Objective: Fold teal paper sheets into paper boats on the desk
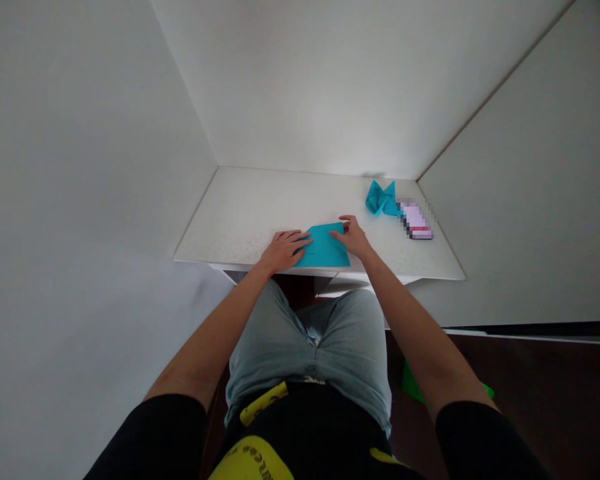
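Observation:
A folded sheet of blue paper [325, 248] lies on the white desk [260, 200] near its front edge. Across the sheet's left side rests my left hand [284, 250], fingers spread and flat. At the upper right corner my right hand [354, 237] pinches the paper between thumb and fingers. Part of the corner is hidden behind those fingers. Farther back on the right sits a folded blue paper shape [380, 198] with pointed tips, touched by neither hand.
A phone [417, 220], partly blurred, lies at the desk's right side beside the blue shape. White walls enclose the desk at the left, back and right. Something green [413, 383] is on the dark floor at lower right.

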Action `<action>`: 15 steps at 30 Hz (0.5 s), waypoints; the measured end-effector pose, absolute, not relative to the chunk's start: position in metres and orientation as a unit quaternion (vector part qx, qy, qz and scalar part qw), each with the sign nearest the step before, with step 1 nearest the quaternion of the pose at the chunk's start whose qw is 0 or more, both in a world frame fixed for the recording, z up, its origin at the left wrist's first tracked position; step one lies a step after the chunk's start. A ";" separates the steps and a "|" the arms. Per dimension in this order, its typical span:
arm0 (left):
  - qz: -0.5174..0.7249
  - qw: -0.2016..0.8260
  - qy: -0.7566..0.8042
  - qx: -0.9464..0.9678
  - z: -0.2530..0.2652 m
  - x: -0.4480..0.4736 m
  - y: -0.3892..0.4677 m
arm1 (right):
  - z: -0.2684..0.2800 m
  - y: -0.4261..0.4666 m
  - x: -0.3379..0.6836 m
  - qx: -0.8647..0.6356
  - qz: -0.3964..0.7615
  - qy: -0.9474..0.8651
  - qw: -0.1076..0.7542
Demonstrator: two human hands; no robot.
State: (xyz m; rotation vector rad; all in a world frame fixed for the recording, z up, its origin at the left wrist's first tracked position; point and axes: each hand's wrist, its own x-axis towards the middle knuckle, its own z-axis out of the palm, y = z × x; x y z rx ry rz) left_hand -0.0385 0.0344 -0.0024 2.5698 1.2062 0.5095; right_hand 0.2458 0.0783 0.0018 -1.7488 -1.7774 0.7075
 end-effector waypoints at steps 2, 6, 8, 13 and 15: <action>0.167 0.131 0.419 0.883 -0.001 -0.038 0.035 | 0.005 0.069 0.243 -0.597 0.271 -0.694 0.298; 0.145 0.140 0.430 0.880 0.003 -0.037 0.034 | 0.008 0.045 0.236 -0.497 0.245 -0.793 0.252; 0.141 0.143 0.433 0.879 0.003 -0.036 0.033 | 0.007 0.036 0.230 -0.481 0.232 -0.813 0.232; 0.160 0.124 0.430 0.880 0.001 -0.036 0.034 | 0.005 0.027 0.208 -0.531 0.151 -0.815 0.178; 0.184 0.113 0.432 0.875 0.003 -0.036 0.031 | 0.006 0.023 0.200 -0.551 0.109 -0.814 0.147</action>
